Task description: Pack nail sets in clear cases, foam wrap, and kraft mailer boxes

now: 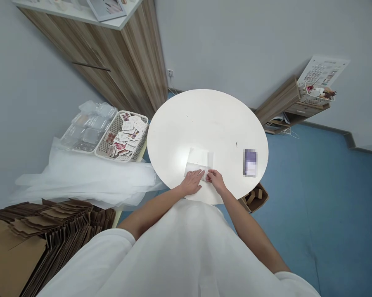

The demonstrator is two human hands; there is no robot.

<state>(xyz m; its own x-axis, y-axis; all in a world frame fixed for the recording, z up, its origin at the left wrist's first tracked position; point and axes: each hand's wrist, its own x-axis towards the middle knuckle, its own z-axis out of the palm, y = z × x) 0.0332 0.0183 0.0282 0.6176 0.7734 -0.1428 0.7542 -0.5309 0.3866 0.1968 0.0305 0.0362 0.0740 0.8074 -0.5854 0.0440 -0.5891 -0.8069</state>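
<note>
A thin white packing sheet (198, 156) lies near the front edge of the white round table (204, 119), its near part folded over into a flat band. My left hand (192, 182) rests palm down on that fold, fingers stretched out. At the fold's right end, my right hand (216, 180) has its thumb and fingers pinched together on the sheet's edge. Whatever may lie inside the fold is hidden. Both hands are close together, just in front of my white clothing.
A purple-and-white pixelated item (250, 163) lies at the table's right. To the left are a basket of printed cards (128, 136), clear plastic boxes (88, 126), white sheets (95, 177) and stacked cardboard (58, 235). A cardboard box (256, 199) stands below the table's right edge.
</note>
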